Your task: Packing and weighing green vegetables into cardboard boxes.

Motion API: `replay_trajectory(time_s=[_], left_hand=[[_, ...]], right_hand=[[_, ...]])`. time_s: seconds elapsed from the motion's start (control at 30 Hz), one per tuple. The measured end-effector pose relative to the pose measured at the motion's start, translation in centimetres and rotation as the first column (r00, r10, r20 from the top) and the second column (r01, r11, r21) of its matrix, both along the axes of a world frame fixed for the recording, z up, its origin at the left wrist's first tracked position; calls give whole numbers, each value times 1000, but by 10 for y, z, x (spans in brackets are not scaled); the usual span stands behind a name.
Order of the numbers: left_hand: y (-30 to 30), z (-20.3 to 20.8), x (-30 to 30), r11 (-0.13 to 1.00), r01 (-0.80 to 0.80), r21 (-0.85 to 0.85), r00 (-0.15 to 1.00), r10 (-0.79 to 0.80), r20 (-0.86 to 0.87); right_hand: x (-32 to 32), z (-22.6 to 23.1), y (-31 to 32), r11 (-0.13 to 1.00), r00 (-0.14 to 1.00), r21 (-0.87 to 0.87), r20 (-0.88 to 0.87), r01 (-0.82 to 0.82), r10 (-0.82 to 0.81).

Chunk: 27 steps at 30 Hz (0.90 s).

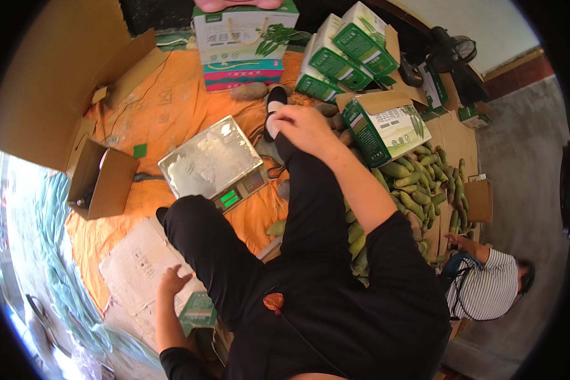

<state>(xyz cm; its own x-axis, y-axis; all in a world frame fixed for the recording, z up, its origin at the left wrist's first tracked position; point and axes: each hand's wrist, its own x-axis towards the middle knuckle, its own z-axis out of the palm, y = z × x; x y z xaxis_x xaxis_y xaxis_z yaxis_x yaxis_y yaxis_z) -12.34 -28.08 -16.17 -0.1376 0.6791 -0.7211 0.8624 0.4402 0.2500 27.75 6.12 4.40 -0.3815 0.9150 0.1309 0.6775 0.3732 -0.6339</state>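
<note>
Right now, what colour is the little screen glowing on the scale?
Bright green; the little screen shows best in the head view.

Dark characters on the white-and-green carton [240, 38] at top and the tilted carton [396, 123] at right. Pale print on green faces of stacked cartons [342, 66]. Dark print on flattened cardboard [130, 278]. Digits unreadable on scale [209, 158] display [230, 198], lit green.

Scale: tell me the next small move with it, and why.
I'd probably bring the right hand across to the green vegetables and pick one up for the scale. Its display is lit, its plate shows bare, stained metal, and the heap lies just beside the right forearm.
</note>
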Motion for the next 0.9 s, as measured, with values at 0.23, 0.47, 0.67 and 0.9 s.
replay_trajectory(time_s=[0.23,0.47,0.67,0.9], left_hand=[[-122,-109,10,955,264,-132,964,-260,51],[-249,-59,53,971,-207,-123,950,229,212],[-227,-72,55,916,-266,-300,963,238,-128],[-7,31,35,749,-478,459,872,466,148]], right_hand=[[174,-60,39,939,876,-51,380,339,-296],[206,-119,76,895,715,4,599,447,-360],[212,-150,131,903,538,218,742,371,-400],[253,-178,167,937,392,286,853,202,-345]])
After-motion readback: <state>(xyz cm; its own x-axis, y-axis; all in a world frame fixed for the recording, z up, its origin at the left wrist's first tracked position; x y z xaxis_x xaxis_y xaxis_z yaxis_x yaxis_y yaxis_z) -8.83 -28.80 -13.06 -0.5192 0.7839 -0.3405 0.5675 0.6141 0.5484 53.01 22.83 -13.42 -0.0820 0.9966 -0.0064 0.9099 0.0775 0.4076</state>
